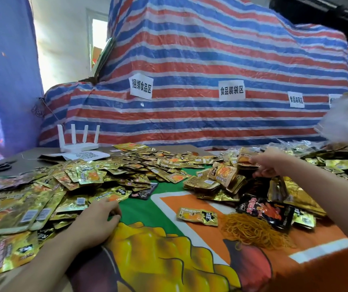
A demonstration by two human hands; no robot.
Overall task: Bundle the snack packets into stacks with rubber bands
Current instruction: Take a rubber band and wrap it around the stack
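Gold foil snack packets [88,175] printed in orange lie heaped just beyond and left of our left hand [97,220], whose fingers [112,207] rest relaxed at the heap's edge on the table [139,209]. Our right hand [270,163] pinches a stack [245,158] of them, thumb on top. Nearer us than those fingers lie loose rubber bands [253,230] and a black packet [267,211]. Signs [141,88] on the striped tarp [190,49] read 捆绑食品区 and 食品装袋区.

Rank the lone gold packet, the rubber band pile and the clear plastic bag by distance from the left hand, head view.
1. Lone gold packet, just right of the left hand.
2. Rubber band pile, farther right.
3. Clear plastic bag, far right edge.
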